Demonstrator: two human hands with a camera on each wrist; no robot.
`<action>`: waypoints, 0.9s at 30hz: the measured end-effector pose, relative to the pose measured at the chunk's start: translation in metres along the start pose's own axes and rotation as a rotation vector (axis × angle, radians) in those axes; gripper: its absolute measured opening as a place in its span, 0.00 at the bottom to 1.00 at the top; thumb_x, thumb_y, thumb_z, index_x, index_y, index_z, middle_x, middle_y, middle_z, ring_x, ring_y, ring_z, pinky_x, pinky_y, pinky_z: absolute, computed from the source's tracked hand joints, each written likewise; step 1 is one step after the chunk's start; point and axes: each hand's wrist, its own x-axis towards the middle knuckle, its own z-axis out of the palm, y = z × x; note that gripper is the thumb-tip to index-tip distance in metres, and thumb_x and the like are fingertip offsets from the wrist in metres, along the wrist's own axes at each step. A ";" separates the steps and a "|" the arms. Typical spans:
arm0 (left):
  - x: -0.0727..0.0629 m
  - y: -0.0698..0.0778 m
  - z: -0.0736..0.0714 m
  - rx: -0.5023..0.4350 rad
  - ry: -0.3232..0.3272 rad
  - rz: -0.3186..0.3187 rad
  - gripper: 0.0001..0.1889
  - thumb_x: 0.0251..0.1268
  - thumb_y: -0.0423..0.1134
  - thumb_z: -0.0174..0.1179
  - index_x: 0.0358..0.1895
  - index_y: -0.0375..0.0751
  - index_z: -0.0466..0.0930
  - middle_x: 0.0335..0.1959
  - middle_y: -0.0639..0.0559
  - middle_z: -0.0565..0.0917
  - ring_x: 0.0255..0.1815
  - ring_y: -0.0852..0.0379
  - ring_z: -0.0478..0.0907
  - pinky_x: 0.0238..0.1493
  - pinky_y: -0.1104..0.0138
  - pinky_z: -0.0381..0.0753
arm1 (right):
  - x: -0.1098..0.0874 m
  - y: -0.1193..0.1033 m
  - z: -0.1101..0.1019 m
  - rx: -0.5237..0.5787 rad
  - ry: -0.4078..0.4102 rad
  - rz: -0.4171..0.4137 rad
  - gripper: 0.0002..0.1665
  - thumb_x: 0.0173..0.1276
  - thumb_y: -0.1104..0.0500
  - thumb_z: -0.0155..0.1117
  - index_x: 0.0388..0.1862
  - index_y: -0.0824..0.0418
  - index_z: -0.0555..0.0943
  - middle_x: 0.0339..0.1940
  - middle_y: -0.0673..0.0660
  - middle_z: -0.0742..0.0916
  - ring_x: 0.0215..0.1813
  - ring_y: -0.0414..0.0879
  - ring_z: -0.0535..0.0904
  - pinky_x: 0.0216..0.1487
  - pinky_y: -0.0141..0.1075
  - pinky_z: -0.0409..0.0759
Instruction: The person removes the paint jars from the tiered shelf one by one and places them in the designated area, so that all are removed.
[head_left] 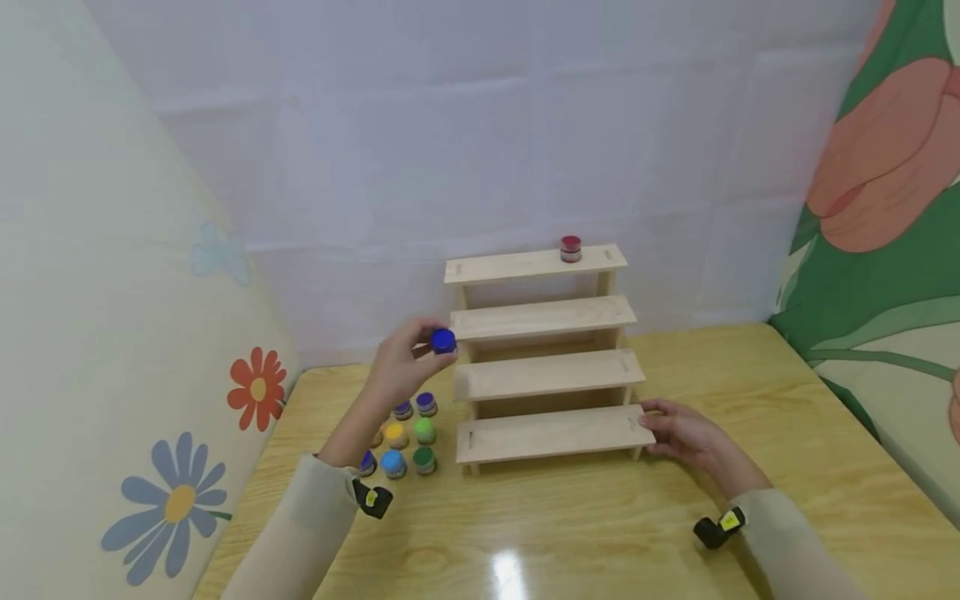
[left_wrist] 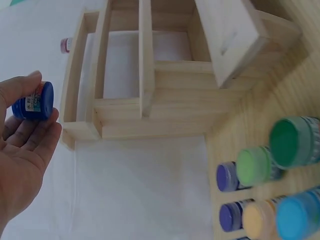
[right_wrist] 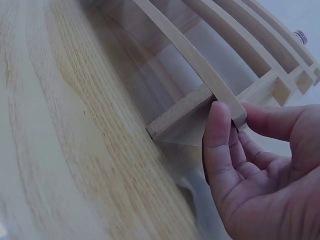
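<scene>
A small paint jar with a dark blue lid (head_left: 443, 341) is pinched between the thumb and fingers of my left hand (head_left: 405, 360), raised beside the left end of the wooden stepped rack (head_left: 547, 379). In the left wrist view the blue jar (left_wrist: 34, 101) lies sideways across the fingers, its label showing. My right hand (head_left: 686, 433) grips the right end of the rack's lowest shelf (head_left: 555, 435). Seen from the right wrist, thumb and fingers (right_wrist: 220, 130) pinch that board's corner. On the top shelf, toward its right end, stands a red-lidded jar (head_left: 571, 248).
Several paint jars stand in rows on the wooden table left of the rack, among them a dark green jar (head_left: 424, 460), a light blue jar (head_left: 393, 463) and a yellow jar (head_left: 396, 434). A white cloth wall (head_left: 375, 167) rises behind the rack. Floral panels flank both sides.
</scene>
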 end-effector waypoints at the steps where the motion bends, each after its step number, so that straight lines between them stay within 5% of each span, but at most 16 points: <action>1: -0.005 -0.003 -0.001 -0.002 -0.001 -0.004 0.23 0.64 0.34 0.70 0.61 0.34 0.76 0.56 0.38 0.81 0.61 0.40 0.79 0.64 0.51 0.79 | 0.000 0.000 0.000 -0.004 0.001 0.001 0.19 0.77 0.65 0.56 0.64 0.65 0.67 0.39 0.53 0.86 0.37 0.42 0.83 0.35 0.30 0.85; 10: -0.049 -0.026 -0.006 0.025 -0.028 -0.086 0.25 0.65 0.36 0.70 0.63 0.36 0.75 0.56 0.39 0.82 0.61 0.40 0.80 0.63 0.48 0.79 | 0.001 -0.004 -0.004 -0.032 -0.023 0.018 0.20 0.77 0.65 0.55 0.63 0.65 0.65 0.40 0.53 0.86 0.38 0.42 0.83 0.37 0.32 0.86; 17: -0.073 -0.040 -0.005 0.043 -0.062 -0.160 0.25 0.65 0.41 0.71 0.63 0.42 0.76 0.57 0.39 0.83 0.59 0.37 0.81 0.50 0.52 0.87 | 0.001 -0.008 -0.006 -0.079 -0.028 0.022 0.25 0.76 0.65 0.56 0.67 0.69 0.61 0.40 0.53 0.85 0.38 0.42 0.83 0.38 0.34 0.86; 27: -0.095 -0.054 -0.003 -0.046 -0.123 -0.179 0.24 0.65 0.39 0.70 0.62 0.37 0.77 0.58 0.39 0.82 0.61 0.40 0.80 0.60 0.54 0.82 | 0.001 -0.010 -0.003 -0.116 -0.045 0.017 0.15 0.75 0.65 0.57 0.58 0.62 0.70 0.39 0.53 0.85 0.38 0.42 0.82 0.36 0.32 0.84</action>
